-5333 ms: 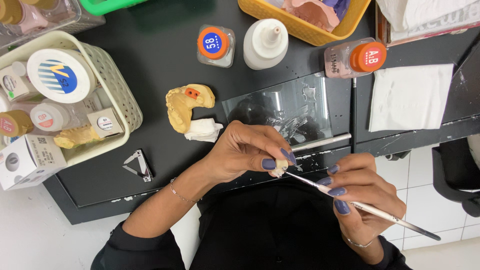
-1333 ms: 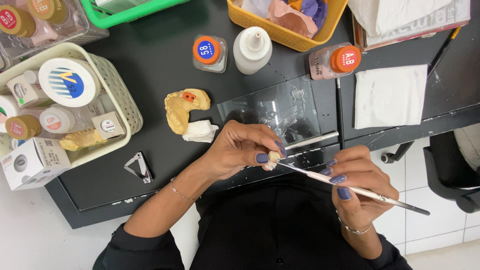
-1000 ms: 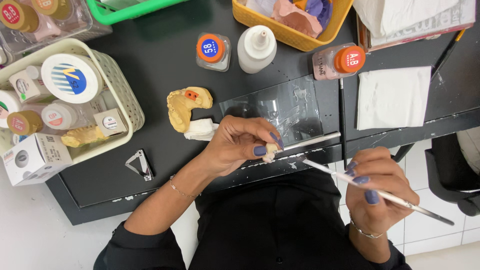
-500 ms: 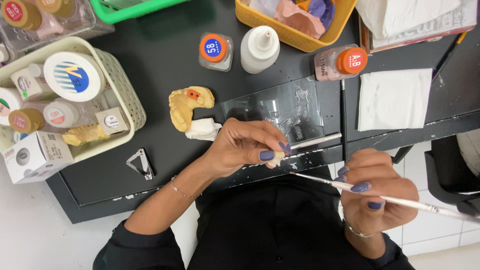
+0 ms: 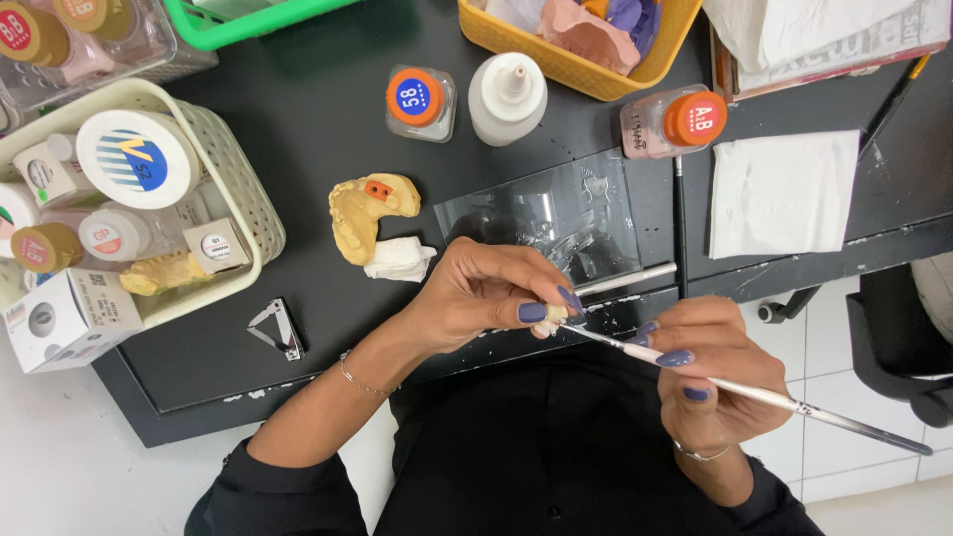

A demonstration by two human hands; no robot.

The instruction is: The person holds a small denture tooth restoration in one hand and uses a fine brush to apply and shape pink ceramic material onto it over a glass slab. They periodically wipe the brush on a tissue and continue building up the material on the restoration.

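Tooth piece (image 5: 549,320) sits mid-frame, pinched in left hand (image 5: 483,295) grip; right hand (image 5: 717,382) grips a brush (image 5: 754,394), tip touching it. Looks like coating step, next dab needs a steady tip

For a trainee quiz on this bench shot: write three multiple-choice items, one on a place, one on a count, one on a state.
1. Where does the yellow dental cast lie?
A. in the green basket
B. on the dark tabletop, left of the glass slab
C. on the white tissue

2. How many orange-capped jars stand on the open tabletop near the white squeeze bottle?
A. two
B. four
C. none

3. What is the right hand doing?
A. resting flat
B. gripping the metal clip
C. holding a thin brush

Key: 1 B, the cast sits on the tabletop beside the glass slab. 2 A, one jar each side of the bottle. 3 C, the brush tip meets the small tooth piece pinched by the left hand.
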